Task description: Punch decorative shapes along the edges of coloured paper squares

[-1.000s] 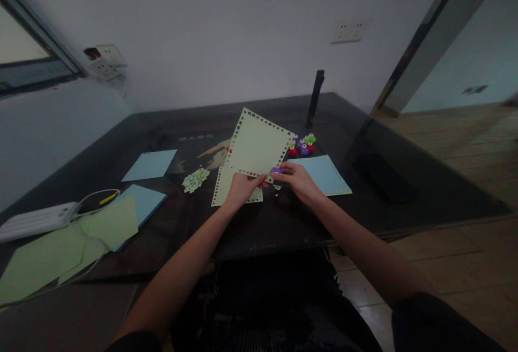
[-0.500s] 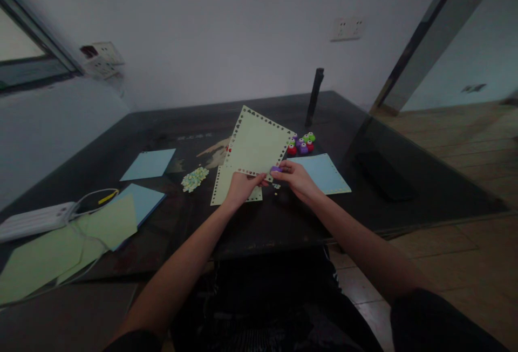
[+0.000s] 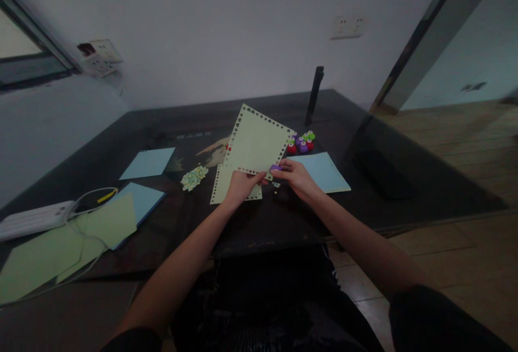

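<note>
A pale green sheet of paper (image 3: 259, 141), with small shapes punched along its edges, is raised and tilted above the table. My left hand (image 3: 243, 183) pinches its lower edge. In my right hand (image 3: 297, 177) is a purple craft punch (image 3: 276, 168), closed in the fingers at the sheet's lower right corner. Under my left hand lies a second punched green sheet (image 3: 218, 187). A few paper cutouts (image 3: 275, 185) rest on the table just below the punch. Behind my right hand stand several red, purple and green craft punches (image 3: 302, 146).
Left of the sheets is a heap of paper cutouts (image 3: 195, 177). Blue sheets (image 3: 149, 162) and green sheets (image 3: 48, 249) lie further left, by a white power strip (image 3: 34, 220) with a cable. A punched blue sheet (image 3: 324, 171), a black upright object (image 3: 314, 95) and a dark flat object (image 3: 384, 175) are rightward.
The whole view has shifted very slightly. Both hands, the raised sheet and the purple craft punch keep nearly the same positions.
</note>
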Available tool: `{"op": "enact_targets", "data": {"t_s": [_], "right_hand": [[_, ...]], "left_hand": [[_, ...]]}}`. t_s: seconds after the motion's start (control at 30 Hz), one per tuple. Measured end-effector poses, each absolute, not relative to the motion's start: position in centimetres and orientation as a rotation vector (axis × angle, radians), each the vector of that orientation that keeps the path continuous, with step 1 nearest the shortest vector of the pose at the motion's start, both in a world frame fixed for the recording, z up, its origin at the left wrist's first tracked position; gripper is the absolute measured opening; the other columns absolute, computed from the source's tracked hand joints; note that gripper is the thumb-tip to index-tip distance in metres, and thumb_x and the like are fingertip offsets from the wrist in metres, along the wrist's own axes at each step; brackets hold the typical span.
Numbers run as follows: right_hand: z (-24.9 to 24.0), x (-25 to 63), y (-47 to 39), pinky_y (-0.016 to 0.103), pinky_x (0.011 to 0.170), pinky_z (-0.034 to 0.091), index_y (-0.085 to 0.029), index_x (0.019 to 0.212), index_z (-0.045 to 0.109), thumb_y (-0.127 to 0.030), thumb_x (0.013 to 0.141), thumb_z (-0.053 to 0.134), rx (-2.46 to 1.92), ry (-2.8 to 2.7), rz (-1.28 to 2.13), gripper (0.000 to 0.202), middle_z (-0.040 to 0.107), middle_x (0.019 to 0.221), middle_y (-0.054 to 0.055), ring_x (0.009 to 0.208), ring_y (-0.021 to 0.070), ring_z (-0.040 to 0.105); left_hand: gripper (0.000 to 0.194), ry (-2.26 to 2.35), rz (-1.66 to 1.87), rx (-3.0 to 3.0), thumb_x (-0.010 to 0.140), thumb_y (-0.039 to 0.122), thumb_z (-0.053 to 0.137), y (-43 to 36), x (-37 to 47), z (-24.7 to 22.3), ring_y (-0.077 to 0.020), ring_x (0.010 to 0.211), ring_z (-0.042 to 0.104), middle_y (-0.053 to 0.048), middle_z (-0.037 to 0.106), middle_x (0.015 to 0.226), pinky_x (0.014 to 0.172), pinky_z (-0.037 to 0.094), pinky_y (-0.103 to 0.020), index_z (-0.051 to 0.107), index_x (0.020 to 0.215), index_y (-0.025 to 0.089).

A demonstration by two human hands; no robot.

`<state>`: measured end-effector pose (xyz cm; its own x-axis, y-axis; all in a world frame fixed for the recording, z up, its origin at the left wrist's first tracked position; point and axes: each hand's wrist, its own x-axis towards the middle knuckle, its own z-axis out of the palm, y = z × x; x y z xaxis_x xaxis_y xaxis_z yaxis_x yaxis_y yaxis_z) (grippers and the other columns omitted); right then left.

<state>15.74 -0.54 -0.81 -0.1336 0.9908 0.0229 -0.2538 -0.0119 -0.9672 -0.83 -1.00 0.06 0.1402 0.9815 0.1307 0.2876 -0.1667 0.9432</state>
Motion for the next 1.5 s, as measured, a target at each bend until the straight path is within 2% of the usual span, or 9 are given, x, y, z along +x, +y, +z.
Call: {"op": "enact_targets", "data": {"t_s": [0.33, 0.53, 1.03, 1.23, 1.33, 1.5], "right_hand": [[-0.9, 15.8, -0.5, 0.032, 0.076, 0.043, -0.018, 0.074, 0.06, -0.027, 0.052, 0.079, -0.944, -1.144, 1.407, 0.031, 0.064, 0.073, 0.0, 0.07, 0.0143, 0.058], [-0.7, 15.9, -0.6, 0.032, 0.075, 0.043, -0.018, 0.072, 0.059, -0.025, 0.055, 0.078, -0.945, -1.168, 1.409, 0.027, 0.063, 0.073, 0.0, 0.07, 0.0142, 0.057], [-1.1, 16.3, -0.2, 0.033, 0.074, 0.043, -0.019, 0.07, 0.057, -0.029, 0.052, 0.079, -0.99, -1.206, 1.4, 0.03, 0.063, 0.071, 0.0, 0.07, 0.0156, 0.058], [-1.1, 16.3, -0.2, 0.031, 0.072, 0.043, -0.019, 0.071, 0.06, -0.027, 0.051, 0.08, -0.974, -1.191, 1.422, 0.029, 0.063, 0.069, -0.002, 0.066, 0.0137, 0.057], [-1.0, 16.3, -0.2, 0.03, 0.073, 0.043, -0.018, 0.07, 0.06, -0.026, 0.051, 0.08, -0.962, -1.205, 1.408, 0.028, 0.064, 0.069, -0.002, 0.067, 0.0136, 0.057], [-0.7, 16.1, -0.3, 0.033, 0.078, 0.044, -0.018, 0.075, 0.063, -0.027, 0.052, 0.08, -0.966, -1.211, 1.394, 0.03, 0.066, 0.075, 0.001, 0.071, 0.0149, 0.059]], "left_hand": [[0.011, 1.264, 1.069, 1.592, 0.076, 0.02, 0.063, -1.1, -0.8, -0.1, -0.0173, 0.063, 0.068, -0.007, 0.073, 0.073, 0.065, 0.056, -0.029, 0.064, 0.083, 0.012], [0.007, 1.302, 1.04, 1.602, 0.076, 0.019, 0.062, -1.2, -0.7, 0.1, -0.0169, 0.064, 0.068, -0.005, 0.072, 0.067, 0.067, 0.056, -0.029, 0.064, 0.08, 0.013], [0.01, 1.334, 0.997, 1.645, 0.078, 0.023, 0.06, -1.6, -0.5, 0.1, -0.0184, 0.067, 0.068, -0.006, 0.072, 0.069, 0.075, 0.054, -0.033, 0.065, 0.077, 0.014], [0.017, 1.343, 1.069, 1.672, 0.08, 0.028, 0.059, -1.1, -0.6, -0.8, -0.0184, 0.068, 0.069, -0.006, 0.073, 0.079, 0.078, 0.053, -0.035, 0.065, 0.089, 0.015], [0.013, 1.369, 1.07, 1.688, 0.081, 0.026, 0.058, -1.4, -0.5, -0.5, -0.019, 0.07, 0.069, -0.005, 0.073, 0.075, 0.084, 0.051, -0.035, 0.066, 0.08, 0.016], [0.019, 1.408, 1.067, 1.704, 0.081, 0.028, 0.056, -1.7, -0.5, 0.1, -0.0196, 0.072, 0.068, -0.004, 0.071, 0.065, 0.089, 0.048, -0.035, 0.066, 0.069, 0.017]]}}
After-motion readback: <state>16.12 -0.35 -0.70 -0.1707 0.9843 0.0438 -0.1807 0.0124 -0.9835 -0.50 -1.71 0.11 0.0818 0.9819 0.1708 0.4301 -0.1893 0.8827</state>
